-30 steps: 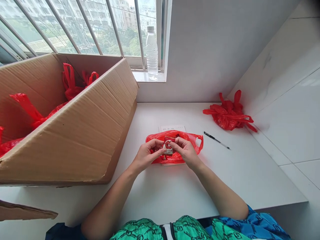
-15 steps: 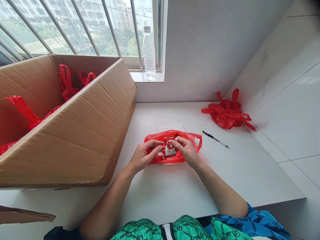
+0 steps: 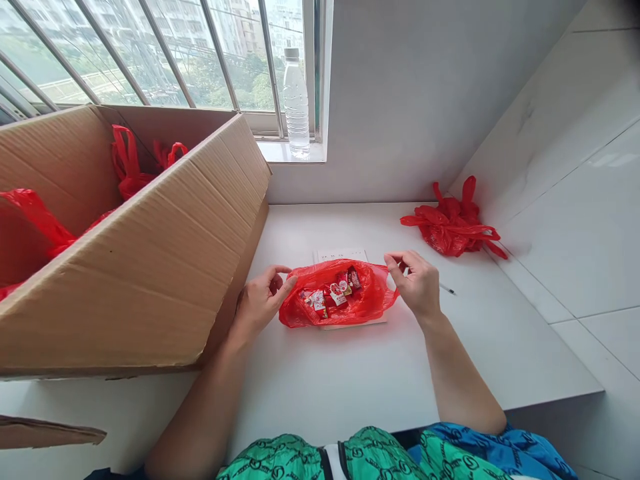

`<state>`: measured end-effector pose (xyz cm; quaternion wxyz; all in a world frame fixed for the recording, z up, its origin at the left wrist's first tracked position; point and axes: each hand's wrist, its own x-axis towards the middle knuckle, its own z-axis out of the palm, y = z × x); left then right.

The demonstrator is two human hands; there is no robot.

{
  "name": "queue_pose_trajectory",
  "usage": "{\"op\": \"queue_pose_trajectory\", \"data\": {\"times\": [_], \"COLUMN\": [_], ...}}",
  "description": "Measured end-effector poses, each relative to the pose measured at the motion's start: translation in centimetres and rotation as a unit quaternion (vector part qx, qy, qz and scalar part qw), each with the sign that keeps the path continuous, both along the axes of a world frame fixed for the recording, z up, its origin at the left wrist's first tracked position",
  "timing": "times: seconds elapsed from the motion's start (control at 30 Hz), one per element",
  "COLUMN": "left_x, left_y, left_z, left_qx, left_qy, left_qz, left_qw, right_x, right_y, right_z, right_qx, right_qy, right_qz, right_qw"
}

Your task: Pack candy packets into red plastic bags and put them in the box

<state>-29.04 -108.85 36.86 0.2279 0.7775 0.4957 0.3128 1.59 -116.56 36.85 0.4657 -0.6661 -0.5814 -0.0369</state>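
Note:
A red plastic bag (image 3: 367, 303) lies spread open on the white table, on top of a paper or notebook (image 3: 330, 255) that is partly hidden. Several small red-and-white wrapped packets (image 3: 337, 295) rest inside it. At the bag's left end, my left hand (image 3: 263, 297) has thumb and fingers closed on the edge. My right hand (image 3: 417, 280) pinches the handle at the right end. Behind that hand is a pen (image 3: 447, 289), of which only the tip end shows.
A large cardboard box (image 3: 165, 267) stands on the left with red bags (image 3: 133, 180) inside. More red plastic bags (image 3: 450, 223) lie in a pile at the back right. A clear bottle (image 3: 297, 107) stands on the window sill. A cardboard flap (image 3: 50, 432) juts in lower left.
Both hands have moved apart, from the packets in the middle out to the bag's two ends. The packet that was between my fingers now lies in the bag. My right hand now covers most of the pen.

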Motion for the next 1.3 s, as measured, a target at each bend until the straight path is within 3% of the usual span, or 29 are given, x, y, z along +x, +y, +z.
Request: {"op": "queue_pose_trajectory", "data": {"times": [0.17, 0.3, 0.4, 0.5, 0.6, 0.73, 0.83, 0.9, 0.97, 1.07, 1.17, 1.3], "left_x": [-1.0, -1.8, -1.9, -1.3, -0.5, 0.9, 2.2, 3.1, 4.1, 5.5, 6.7, 7.4], "left_y": [-0.2, -0.3, -0.5, -1.1, -2.2, -3.7, -4.1, -4.0, -3.8, -3.6, -3.3, -2.9], "left_z": [0.2, 0.1, 0.5, 1.8, 3.7, 6.8, 9.0, 10.2, 11.0, 11.1, 10.1, 8.3], "left_qx": [-0.106, -0.141, -0.125, -0.139, -0.156, -0.053, 0.037, 0.08, 0.09, 0.045, -0.044, -0.174], "left_qy": [0.123, 0.15, 0.103, -0.02, -0.182, -0.362, -0.415, -0.426, -0.42, -0.38, -0.335, -0.253], "left_qz": [0.028, -0.046, -0.084, -0.109, -0.121, -0.06, -0.014, -0.03, -0.077, -0.137, -0.174, -0.246], "left_qw": [0.986, 0.977, 0.983, 0.984, 0.963, 0.929, 0.909, 0.901, 0.9, 0.914, 0.925, 0.919], "right_x": [2.6, 3.5, 4.4, 5.6, 5.9, 4.2, 2.2, 0.8, -0.5, -2.5, -4.5, -6.6], "right_y": [0.0, -0.8, -1.7, -2.3, -2.3, -1.3, -0.2, 0.3, 0.5, 0.4, 0.1, 0.4], "right_z": [-0.3, 0.1, 0.7, 1.3, 2.4, 4.9, 6.8, 7.9, 8.7, 9.1, 8.5, 7.0], "right_qx": [-0.129, -0.268, -0.313, -0.277, -0.157, 0.049, 0.114, 0.135, 0.151, 0.125, 0.031, -0.049], "right_qy": [-0.01, 0.015, 0.051, 0.112, 0.198, 0.29, 0.305, 0.295, 0.282, 0.27, 0.249, 0.219], "right_qz": [-0.012, 0.018, 0.058, 0.11, 0.148, 0.213, 0.213, 0.204, 0.22, 0.299, 0.365, 0.377], "right_qw": [0.991, 0.963, 0.947, 0.948, 0.956, 0.932, 0.921, 0.924, 0.921, 0.907, 0.897, 0.899]}}
